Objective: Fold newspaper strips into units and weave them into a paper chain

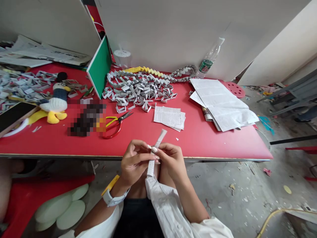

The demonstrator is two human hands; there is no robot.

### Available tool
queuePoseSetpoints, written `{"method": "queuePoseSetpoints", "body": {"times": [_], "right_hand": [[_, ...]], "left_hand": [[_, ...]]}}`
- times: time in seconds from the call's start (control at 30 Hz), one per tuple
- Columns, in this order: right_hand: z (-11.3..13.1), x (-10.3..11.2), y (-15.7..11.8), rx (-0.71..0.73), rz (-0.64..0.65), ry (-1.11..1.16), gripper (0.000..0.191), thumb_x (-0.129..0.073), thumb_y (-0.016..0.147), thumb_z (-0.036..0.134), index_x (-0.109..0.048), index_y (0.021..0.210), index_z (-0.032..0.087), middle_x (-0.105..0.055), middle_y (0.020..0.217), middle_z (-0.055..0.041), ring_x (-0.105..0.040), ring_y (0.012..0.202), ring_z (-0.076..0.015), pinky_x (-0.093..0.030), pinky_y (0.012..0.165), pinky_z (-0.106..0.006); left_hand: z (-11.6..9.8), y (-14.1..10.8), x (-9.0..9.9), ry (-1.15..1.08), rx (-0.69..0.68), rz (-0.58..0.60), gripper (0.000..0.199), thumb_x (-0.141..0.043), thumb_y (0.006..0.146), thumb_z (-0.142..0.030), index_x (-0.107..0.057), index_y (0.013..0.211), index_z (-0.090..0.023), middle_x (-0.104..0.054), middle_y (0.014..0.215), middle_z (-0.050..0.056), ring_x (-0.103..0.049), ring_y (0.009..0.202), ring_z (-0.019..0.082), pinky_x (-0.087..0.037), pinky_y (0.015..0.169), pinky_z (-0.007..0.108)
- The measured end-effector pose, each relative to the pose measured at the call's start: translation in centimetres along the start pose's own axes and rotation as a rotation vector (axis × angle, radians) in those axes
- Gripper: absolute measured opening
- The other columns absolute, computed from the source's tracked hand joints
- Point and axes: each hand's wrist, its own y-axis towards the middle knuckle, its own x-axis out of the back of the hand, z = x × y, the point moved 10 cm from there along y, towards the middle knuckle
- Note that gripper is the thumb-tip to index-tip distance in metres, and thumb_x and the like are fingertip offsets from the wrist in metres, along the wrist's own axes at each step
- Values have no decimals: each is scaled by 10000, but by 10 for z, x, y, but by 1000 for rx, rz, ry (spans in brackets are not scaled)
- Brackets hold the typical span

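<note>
Between my two hands is a narrow folded strip of printed paper (151, 168), slanting from lower left to upper right just off the table's front edge. My left hand (135, 160) pinches it from the left with thumb and fingers. From the right, my right hand (172, 158) grips the same strip near its middle, thumb on top. Beyond my hands lie small printed paper sheets (167, 115) on the red table (138, 145). Scissors (116, 124) with red and yellow handles rest to the left of them. A pile of folded paper links (141, 89) sits farther back.
A linked paper chain (183, 72) lies along the back near a plastic bottle (208, 61) and a lidded cup (122, 59). Large paper sheets (220, 102) are at right. A green divider (100, 67), a plush bird (55, 102) and a phone (16, 115) are at left.
</note>
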Motion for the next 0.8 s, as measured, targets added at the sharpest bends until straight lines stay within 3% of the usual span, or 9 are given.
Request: {"method": "queuePoseSetpoints", "body": {"times": [0.13, 0.2, 0.37, 0.5, 0.63, 0.8], "right_hand": [[3, 8, -1, 1, -83, 25, 98, -744, 792, 302, -746, 792, 204, -722, 732, -1, -678, 731, -134, -538, 703, -232], [3, 9, -2, -11, -99, 47, 106, -754, 782, 301, -746, 822, 203, -733, 751, -7, -683, 723, -136, -547, 689, -234], [5, 13, -5, 5, -132, 93, 120, -738, 800, 288, -754, 885, 206, -753, 785, -22, -704, 743, -152, -567, 750, -274], [10, 11, -8, 22, -106, 42, 125, -715, 821, 281, -768, 916, 219, -770, 831, -32, -720, 790, -163, -571, 803, -287], [12, 8, -12, 38, -61, -2, 122, -713, 819, 264, -773, 922, 240, -777, 902, -32, -721, 855, -169, -568, 841, -288], [3, 5, -13, 13, -31, -20, 196, -803, 713, 224, -780, 907, 238, -776, 920, -35, -725, 873, -201, -573, 867, -332]], "left_hand": [[-12, -3, -11, 57, -83, 235, 267, -666, 821, -90, -701, 1044, -233, -503, 1027, 42, -608, 880, 116, -575, 723, 228], [-14, -4, -14, 47, -76, 284, 186, -655, 842, -140, -703, 1002, -221, -503, 1024, 44, -597, 891, 121, -560, 749, 235], [10, 0, -11, 174, 193, 210, 41, -640, 861, -187, -668, 832, -180, -485, 886, 14, -542, 738, 77, -491, 633, 182], [25, 0, -14, 168, 361, 227, 132, -641, 856, -220, -619, 742, -160, -485, 837, 2, -503, 656, 59, -448, 560, 167], [28, 2, -13, 157, 420, 256, 113, -644, 847, -230, -639, 756, -163, -492, 830, 6, -502, 645, 68, -438, 530, 171], [22, 7, -10, 267, 363, 231, 126, -650, 831, -206, -627, 720, -151, -492, 799, 10, -533, 670, 80, -464, 539, 168]]}}
